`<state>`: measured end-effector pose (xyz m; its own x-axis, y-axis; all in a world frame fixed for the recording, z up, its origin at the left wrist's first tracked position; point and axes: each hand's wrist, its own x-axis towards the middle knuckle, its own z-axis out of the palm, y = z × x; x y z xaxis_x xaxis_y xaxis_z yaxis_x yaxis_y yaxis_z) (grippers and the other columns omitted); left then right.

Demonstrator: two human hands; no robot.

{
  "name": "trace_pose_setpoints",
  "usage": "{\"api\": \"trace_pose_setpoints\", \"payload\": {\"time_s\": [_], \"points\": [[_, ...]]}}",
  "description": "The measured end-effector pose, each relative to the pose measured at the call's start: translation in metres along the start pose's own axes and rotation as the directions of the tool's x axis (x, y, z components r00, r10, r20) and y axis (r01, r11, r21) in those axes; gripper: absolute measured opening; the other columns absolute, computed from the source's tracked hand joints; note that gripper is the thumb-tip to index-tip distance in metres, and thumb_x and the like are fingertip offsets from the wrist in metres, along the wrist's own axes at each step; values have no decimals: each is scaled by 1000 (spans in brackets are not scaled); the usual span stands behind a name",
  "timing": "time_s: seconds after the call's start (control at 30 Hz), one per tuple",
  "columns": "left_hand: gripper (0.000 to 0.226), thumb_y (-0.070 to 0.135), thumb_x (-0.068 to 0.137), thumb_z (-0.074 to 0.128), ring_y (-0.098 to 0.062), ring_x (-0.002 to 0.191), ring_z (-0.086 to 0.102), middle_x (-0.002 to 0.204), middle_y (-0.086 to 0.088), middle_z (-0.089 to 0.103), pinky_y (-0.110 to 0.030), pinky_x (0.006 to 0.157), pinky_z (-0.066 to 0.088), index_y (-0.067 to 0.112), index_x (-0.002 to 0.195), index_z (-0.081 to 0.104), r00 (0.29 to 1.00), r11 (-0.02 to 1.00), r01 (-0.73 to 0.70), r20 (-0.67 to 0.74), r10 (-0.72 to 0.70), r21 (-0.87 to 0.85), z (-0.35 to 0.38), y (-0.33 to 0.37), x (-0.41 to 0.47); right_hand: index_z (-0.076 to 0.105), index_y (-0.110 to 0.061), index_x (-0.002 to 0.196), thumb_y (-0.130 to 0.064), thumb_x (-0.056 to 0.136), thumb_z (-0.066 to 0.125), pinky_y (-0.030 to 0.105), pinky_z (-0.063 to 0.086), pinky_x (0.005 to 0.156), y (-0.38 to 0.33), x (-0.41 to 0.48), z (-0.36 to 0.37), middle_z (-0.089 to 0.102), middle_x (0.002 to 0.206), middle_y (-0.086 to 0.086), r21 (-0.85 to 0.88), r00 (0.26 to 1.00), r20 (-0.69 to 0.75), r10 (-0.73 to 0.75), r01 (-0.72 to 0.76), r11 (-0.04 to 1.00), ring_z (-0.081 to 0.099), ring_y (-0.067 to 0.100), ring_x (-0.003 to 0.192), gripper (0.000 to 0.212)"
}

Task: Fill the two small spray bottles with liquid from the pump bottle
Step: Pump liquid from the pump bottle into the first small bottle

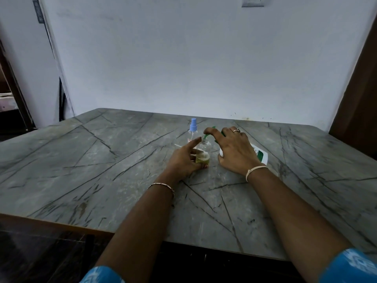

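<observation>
A small clear spray bottle (pixel 204 154) stands uncapped on the grey table, with yellowish liquid in its lower part. My left hand (pixel 184 160) grips it around the base, forefinger stretched out. My right hand (pixel 232 148) lies over the white pump bottle (pixel 262 155), fingers on its green pump head (pixel 208 135), whose nozzle sits right above the small bottle's mouth. Behind them stands a second small clear bottle (pixel 192 129) with a blue spray cap on. A thin white tube (pixel 177 145), partly hidden by my left hand, lies on the table to the left.
The grey marble-patterned table (pixel 102 160) reaches back to a white wall. Its front edge runs close to my elbows. A dark doorway lies at the left and a brown wooden panel at the right.
</observation>
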<state>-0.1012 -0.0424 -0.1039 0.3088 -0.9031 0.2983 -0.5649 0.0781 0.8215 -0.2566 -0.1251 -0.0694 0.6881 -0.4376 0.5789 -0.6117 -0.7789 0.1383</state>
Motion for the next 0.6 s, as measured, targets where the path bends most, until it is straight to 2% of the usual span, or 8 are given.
{"api": "trace_pose_setpoints", "payload": {"time_s": [0.23, 0.43, 0.6], "points": [[92, 8, 70, 82, -16, 99, 66, 117, -4, 64, -33, 96, 51, 30, 145, 33, 1000, 1000, 3, 5, -3, -15, 0, 2, -1, 29, -34, 138, -21, 77, 64, 43, 43, 87, -2, 1, 2, 56, 108, 8, -7, 1000, -10, 1, -1, 1000, 50, 29, 106, 72], [94, 9, 69, 83, -17, 100, 67, 116, -3, 65, -36, 97, 51, 30, 145, 33, 1000, 1000, 6, 4, -6, -9, 1, 1, 0, 18, -41, 146, -18, 79, 61, 41, 43, 84, 2, -4, -2, 53, 104, 8, -72, 1000, 3, -23, 23, 997, 49, 28, 102, 83], [92, 8, 70, 83, -16, 99, 67, 116, -4, 65, -35, 96, 52, 31, 145, 34, 1000, 1000, 2, 4, -2, -23, 1, 0, 0, 25, -38, 143, -20, 80, 60, 42, 42, 86, 0, -2, -1, 53, 107, 8, -54, 1000, 11, -11, 12, 998, 49, 29, 106, 74]]}}
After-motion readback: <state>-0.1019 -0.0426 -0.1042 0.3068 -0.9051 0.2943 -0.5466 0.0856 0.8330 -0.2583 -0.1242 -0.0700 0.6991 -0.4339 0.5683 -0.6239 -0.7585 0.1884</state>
